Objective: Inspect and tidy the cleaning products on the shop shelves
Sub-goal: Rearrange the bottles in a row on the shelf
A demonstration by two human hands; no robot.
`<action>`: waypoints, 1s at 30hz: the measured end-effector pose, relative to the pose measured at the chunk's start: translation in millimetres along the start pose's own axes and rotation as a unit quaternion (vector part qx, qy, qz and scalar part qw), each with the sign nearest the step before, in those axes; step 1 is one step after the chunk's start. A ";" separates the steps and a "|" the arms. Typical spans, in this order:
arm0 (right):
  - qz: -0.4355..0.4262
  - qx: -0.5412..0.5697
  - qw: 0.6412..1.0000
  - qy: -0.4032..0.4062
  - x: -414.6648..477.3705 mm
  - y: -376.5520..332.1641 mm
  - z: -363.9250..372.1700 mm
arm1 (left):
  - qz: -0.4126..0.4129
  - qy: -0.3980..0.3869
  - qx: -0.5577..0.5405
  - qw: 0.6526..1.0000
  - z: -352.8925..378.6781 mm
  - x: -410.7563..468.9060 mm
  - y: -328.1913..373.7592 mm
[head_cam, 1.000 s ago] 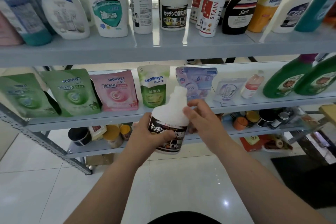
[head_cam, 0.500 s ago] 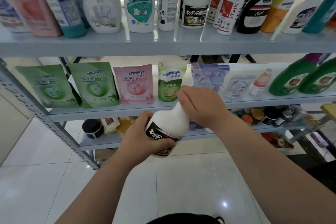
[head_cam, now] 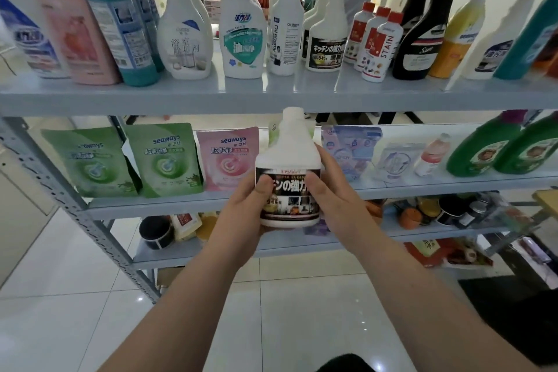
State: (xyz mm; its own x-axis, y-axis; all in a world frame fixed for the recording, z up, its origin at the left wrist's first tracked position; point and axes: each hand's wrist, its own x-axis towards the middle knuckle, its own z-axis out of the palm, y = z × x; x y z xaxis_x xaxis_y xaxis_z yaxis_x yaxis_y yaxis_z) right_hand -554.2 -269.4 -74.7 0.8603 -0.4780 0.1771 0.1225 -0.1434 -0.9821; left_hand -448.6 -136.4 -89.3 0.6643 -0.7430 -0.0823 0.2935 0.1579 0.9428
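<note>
While the white bottle (head_cam: 288, 157) stands upright in the air, its cap near the front edge of the top shelf (head_cam: 181, 101), the left hand (head_cam: 241, 214) and the right hand (head_cam: 338, 205) each have a closed grip on its sides, thumbs on the dark label (head_cam: 288, 193).

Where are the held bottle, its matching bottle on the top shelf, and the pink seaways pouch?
held bottle (head_cam: 288, 157): head view, white shoulder.
matching bottle (head_cam: 327, 50): head view, dark label.
pink seaways pouch (head_cam: 228, 160): head view, front panel.
</note>
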 end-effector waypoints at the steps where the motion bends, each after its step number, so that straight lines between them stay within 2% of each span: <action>1: 0.000 0.011 1.000 0.007 0.7 -1.0 -1.7 | -0.006 -0.008 -0.014 1.000 3.1 4.0 3.1; 7: -0.011 0.006 0.999 0.035 25.9 -13.6 -31.2 | -0.004 -0.027 -0.049 0.998 27.0 41.9 16.5; 13: -0.034 0.045 0.996 0.074 67.3 -18.5 -69.3 | 0.018 -0.026 0.040 0.999 61.5 102.1 32.0; 17: -0.076 0.095 0.987 0.104 104.2 -28.4 -103.2 | 0.051 -0.038 0.156 0.986 94.4 145.0 54.1; 20: -0.103 0.100 0.980 0.136 134.3 -32.4 -131.3 | 0.095 -0.041 0.278 0.955 115.4 174.0 76.8; 24: -0.135 0.047 0.974 0.176 168.4 -30.1 -163.1 | 0.241 0.008 0.321 0.916 131.3 225.6 103.4; 28: -0.160 -0.002 0.968 0.195 189.7 -25.2 -184.3 | 0.302 0.070 0.455 0.835 149.2 289.2 126.4; 30: -0.167 -0.022 0.966 0.197 198.0 -24.5 -192.8 | 0.288 0.110 0.522 0.795 156.9 320.2 128.6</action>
State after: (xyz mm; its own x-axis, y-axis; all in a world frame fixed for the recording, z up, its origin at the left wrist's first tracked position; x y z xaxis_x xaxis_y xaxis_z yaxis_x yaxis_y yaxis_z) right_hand -482.3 -527.6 -3.1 0.5196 -0.6904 0.5034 0.3326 -0.3793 -0.8634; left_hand -306.0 -456.1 56.3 0.6203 -0.5922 0.5143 -0.7571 -0.2809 0.5898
